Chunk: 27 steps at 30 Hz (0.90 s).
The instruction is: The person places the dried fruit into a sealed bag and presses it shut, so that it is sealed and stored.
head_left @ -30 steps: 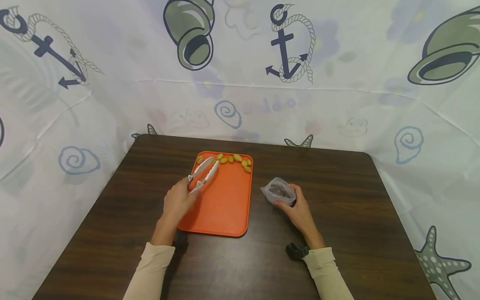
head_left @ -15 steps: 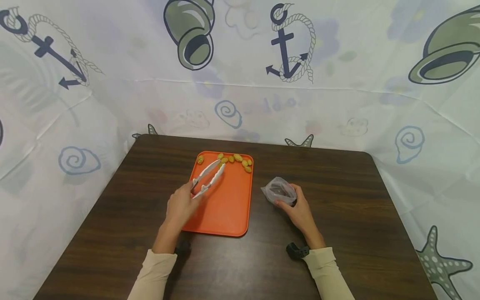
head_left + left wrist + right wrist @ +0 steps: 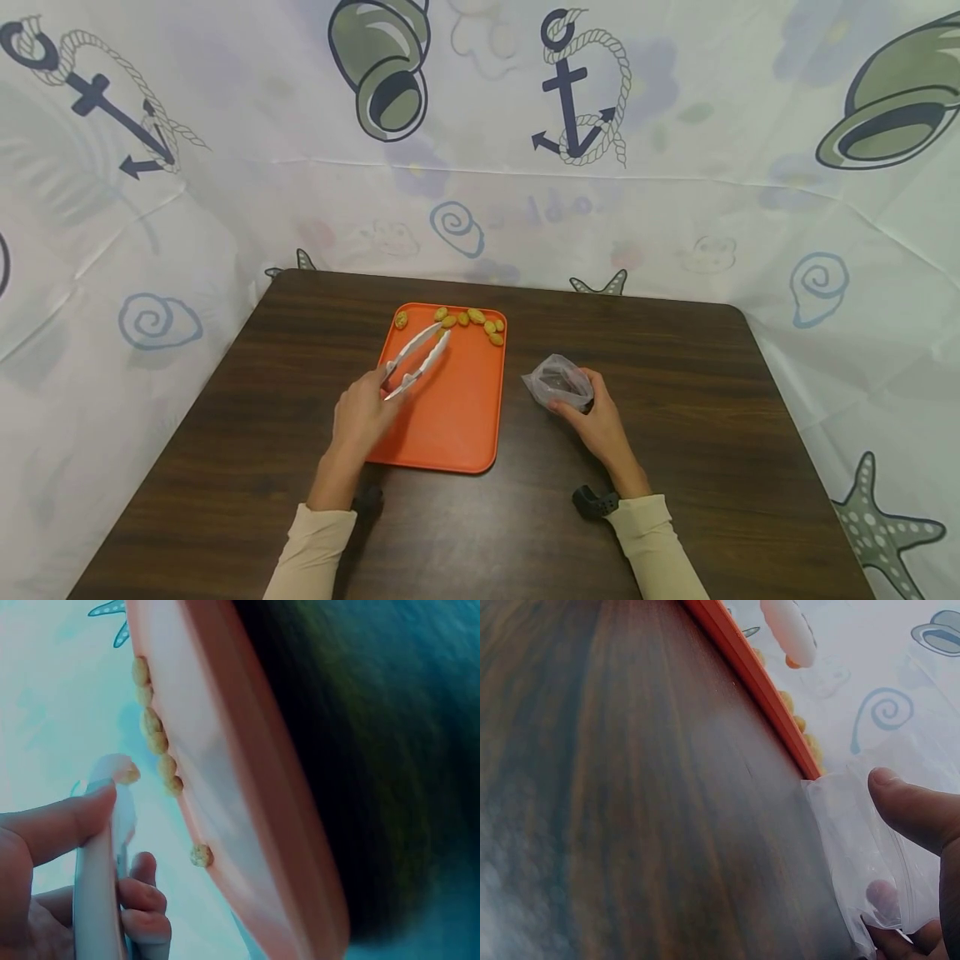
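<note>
My left hand (image 3: 366,415) grips a pair of white tongs (image 3: 426,371) over the orange tray (image 3: 442,425). Thumb on one arm and fingers curled round the other, it points the tips toward the tray's far edge. At the tips, the left wrist view has a small yellowish, raisin-like piece (image 3: 130,774). Several more such pieces (image 3: 476,316) line the tray's far rim, with one alone in the far left corner. To the tray's right, my right hand (image 3: 600,421) holds a clear plastic bag (image 3: 557,382) by its side, thumb and fingers round it, its mouth open upward.
Tray and bag are on a dark brown wooden table (image 3: 660,367). A white cloth (image 3: 510,225) printed with anchors and shells hangs behind and at the sides. A black band (image 3: 595,502) is on the right wrist.
The left hand and tongs have moved a little right and toward the body from the tray's far left, then slowed almost to a stop. The right hand and the bag have stayed in place.
</note>
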Each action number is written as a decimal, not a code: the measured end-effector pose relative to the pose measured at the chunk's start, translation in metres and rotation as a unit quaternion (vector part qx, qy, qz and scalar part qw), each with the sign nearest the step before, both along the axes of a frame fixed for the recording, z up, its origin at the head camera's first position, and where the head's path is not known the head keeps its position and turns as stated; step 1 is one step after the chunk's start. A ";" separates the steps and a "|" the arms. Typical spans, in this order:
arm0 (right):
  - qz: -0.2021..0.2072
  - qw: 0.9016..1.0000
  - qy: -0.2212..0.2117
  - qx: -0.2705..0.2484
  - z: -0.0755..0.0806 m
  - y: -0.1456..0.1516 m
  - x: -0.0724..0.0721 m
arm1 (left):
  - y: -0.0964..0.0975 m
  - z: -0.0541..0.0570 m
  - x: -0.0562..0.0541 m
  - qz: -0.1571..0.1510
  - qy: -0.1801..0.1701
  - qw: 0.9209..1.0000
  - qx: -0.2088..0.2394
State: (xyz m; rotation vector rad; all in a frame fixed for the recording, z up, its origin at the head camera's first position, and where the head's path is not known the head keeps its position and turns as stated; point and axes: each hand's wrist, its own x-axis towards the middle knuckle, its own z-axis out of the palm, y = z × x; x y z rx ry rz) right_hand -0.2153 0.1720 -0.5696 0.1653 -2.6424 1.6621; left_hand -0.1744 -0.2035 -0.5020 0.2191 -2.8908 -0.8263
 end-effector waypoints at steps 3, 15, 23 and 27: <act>-0.001 1.000 -0.001 -0.002 0.000 0.000 0.000 | 0.000 -0.002 -0.001 -0.006 0.001 1.000 0.010; -0.004 1.000 -0.007 0.001 -0.002 0.000 -0.001 | 0.011 -0.003 0.006 -0.027 0.022 0.998 0.049; -0.004 1.000 -0.012 0.000 0.001 0.000 0.000 | 0.014 -0.004 0.010 -0.046 0.057 0.996 0.040; -0.003 1.000 -0.013 0.001 0.002 0.000 -0.001 | 0.015 -0.005 0.012 -0.079 0.073 0.994 0.036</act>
